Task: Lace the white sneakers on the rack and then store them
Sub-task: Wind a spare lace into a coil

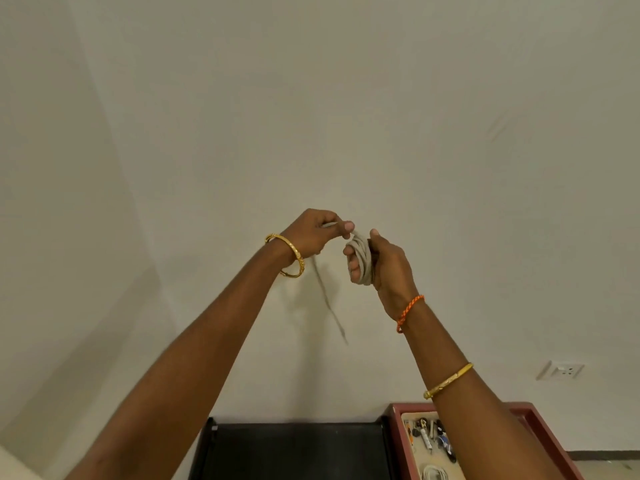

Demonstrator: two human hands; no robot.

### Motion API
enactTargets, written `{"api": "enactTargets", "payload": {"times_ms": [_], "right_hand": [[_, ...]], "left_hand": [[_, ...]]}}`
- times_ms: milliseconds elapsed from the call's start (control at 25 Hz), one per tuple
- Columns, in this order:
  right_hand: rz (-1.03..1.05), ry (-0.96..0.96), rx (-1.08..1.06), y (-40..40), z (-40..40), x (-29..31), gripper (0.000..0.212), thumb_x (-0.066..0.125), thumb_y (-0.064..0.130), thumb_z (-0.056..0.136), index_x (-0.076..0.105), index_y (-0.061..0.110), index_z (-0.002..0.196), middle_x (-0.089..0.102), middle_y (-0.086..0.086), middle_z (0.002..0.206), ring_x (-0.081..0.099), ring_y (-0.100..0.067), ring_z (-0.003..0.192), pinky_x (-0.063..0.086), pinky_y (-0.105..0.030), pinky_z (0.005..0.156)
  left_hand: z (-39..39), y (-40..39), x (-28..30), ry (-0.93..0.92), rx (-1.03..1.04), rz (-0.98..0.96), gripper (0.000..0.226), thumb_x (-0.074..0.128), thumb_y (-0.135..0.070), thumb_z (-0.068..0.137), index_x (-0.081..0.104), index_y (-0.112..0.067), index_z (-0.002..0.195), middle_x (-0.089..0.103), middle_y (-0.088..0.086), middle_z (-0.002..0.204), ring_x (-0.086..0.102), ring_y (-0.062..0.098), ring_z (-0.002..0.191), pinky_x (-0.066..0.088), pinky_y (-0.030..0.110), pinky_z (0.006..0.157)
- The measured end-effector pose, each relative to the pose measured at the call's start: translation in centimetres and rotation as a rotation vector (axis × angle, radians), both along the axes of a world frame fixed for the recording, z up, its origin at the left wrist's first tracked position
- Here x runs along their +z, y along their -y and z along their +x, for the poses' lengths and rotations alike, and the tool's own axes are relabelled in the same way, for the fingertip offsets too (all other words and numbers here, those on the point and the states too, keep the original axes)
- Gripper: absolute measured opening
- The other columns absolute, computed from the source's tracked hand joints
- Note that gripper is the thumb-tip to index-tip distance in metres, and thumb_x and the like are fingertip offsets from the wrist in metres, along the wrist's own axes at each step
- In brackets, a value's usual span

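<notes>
both hands are raised in front of the wall. the right hand [375,261] curls its fingers through a coil of white shoelace [362,261], gripping it. the left hand [313,233], just beside it, pinches the lace's free end, whose blurred tail hangs down below. the black rack [294,445] lies well below the hands; no sneakers are in view, so the lace must probably travel downward.

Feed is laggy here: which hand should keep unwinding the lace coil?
Left. The left hand already pinches the free end of the lace, its tail dangling below, while the right hand is wrapped in the coil, best kept as anchor.
</notes>
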State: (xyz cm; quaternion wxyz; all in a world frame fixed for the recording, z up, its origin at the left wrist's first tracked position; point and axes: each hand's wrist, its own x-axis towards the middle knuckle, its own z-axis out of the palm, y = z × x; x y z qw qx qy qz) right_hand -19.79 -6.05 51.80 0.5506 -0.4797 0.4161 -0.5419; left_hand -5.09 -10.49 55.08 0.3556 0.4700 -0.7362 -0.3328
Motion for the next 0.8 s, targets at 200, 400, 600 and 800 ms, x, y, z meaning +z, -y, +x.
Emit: {"api": "enactTargets", "payload": {"times_ms": [200, 400, 600, 800], "right_hand": [[-0.002, 0.384, 0.113, 0.8, 0.0, 1.9, 0.042, 0.029, 0.021, 0.103, 0.061, -0.002, 0.087, 0.064, -0.006, 0.065, 0.063, -0.014, 0.057, 0.053, -0.026, 0.067], [-0.065, 0.53, 0.025, 2.9, -0.2, 2.4, 0.037, 0.027, 0.017, 0.104, 0.057, -0.004, 0.097, 0.068, -0.015, 0.093, 0.071, -0.019, 0.081, 0.058, -0.026, 0.076], [-0.114, 0.066, -0.123, 3.5, -0.5, 1.6, 0.036, 0.033, 0.02, 0.103, 0.06, -0.001, 0.094, 0.068, -0.01, 0.085, 0.069, -0.017, 0.076, 0.056, -0.031, 0.072], [-0.114, -0.212, -0.066, 1.5, -0.4, 1.6, 0.047, 0.034, 0.029, 0.103, 0.062, -0.004, 0.085, 0.059, -0.009, 0.059, 0.055, -0.012, 0.043, 0.046, -0.02, 0.045]], "left_hand": [[-1.2, -1.4, -4.4, -0.227, -0.065, 0.342, 0.029, 0.039, -0.027, 0.1, 0.06, -0.011, 0.088, 0.032, 0.0, 0.059, 0.03, 0.005, 0.039, 0.035, 0.021, 0.047], [-2.9, -3.0, -2.5, 0.064, -0.085, 0.198, 0.038, 0.036, -0.038, 0.1, 0.061, -0.015, 0.085, 0.036, -0.001, 0.056, 0.031, 0.01, 0.045, 0.033, 0.019, 0.045], [-2.3, -2.9, 0.9, 0.371, -0.146, 0.009, 0.036, 0.042, -0.032, 0.099, 0.069, -0.009, 0.094, 0.043, -0.014, 0.066, 0.041, 0.003, 0.056, 0.031, 0.014, 0.056], [-1.8, -0.9, 3.7, 0.398, -0.123, -0.101, 0.028, 0.052, -0.037, 0.094, 0.067, -0.014, 0.087, 0.06, -0.007, 0.077, 0.053, 0.006, 0.073, 0.04, 0.021, 0.066]]}}
